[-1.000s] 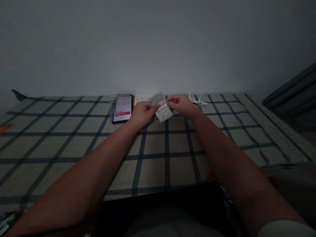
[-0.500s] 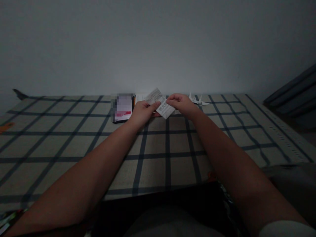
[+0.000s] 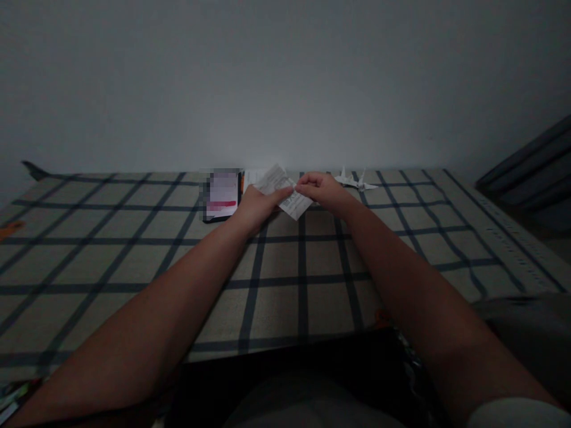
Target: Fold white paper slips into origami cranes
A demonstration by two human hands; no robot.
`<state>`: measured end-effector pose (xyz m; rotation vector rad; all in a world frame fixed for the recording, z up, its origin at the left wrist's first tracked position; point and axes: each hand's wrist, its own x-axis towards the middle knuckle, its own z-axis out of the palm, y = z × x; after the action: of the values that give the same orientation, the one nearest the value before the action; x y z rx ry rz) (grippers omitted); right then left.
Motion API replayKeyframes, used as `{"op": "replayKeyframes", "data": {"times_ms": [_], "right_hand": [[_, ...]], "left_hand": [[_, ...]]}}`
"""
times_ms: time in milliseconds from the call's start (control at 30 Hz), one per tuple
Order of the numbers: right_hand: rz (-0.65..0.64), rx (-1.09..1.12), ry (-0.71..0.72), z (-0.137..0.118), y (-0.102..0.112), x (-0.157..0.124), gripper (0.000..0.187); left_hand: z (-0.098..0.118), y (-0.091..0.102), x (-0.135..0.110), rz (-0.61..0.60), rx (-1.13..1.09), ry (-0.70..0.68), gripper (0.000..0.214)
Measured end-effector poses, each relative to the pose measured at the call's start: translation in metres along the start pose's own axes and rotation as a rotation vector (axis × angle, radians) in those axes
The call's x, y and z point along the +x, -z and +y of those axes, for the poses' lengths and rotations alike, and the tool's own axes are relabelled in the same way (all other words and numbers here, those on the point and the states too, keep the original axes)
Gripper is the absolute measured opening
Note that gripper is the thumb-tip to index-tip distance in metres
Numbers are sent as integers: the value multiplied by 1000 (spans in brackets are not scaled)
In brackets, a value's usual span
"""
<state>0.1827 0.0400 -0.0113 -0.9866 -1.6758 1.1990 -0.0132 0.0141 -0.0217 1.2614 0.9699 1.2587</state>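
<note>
A small printed sheet of paper (image 3: pixel 297 208) is held above the checked cloth, turned so that one corner points toward me. My left hand (image 3: pixel 261 205) grips it from the left, thumb on top and the other fingers mostly hidden. On the other side my right hand (image 3: pixel 320 185) is closed, its thumb and fingertips pinched at the paper's upper right edge, close to the left thumb. Just beyond the right hand lie white folded paper cranes (image 3: pixel 357 181), partly hidden by it.
Left of my hands rests a dark-framed tablet or phone (image 3: pixel 223 193), its lit screen partly blurred. White paper (image 3: pixel 252 175) lies behind the left hand. The checked cloth (image 3: pixel 134 261) reaches a plain wall (image 3: pixel 285 77). An orange object (image 3: pixel 11 229) sits at the far left.
The paper has dipped slightly toward me and to the left. My right fingertips have moved left along its edge, closer to my left thumb.
</note>
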Motion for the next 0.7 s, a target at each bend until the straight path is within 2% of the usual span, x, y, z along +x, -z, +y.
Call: {"op": "replayKeyframes", "data": {"times_ms": [267,533,700], "right_hand": [[-4,-40,-8,0,-3,-1,10],[-40,-76,-38,-2,-2,-4,11],[-44,-124,-59,-2,-3,-3,11]], "left_hand": [[-2,6,2,108,205,-9,40],[3,7,-1,105,386,-44,37],[3,7,1,62,475,-81,33]]}}
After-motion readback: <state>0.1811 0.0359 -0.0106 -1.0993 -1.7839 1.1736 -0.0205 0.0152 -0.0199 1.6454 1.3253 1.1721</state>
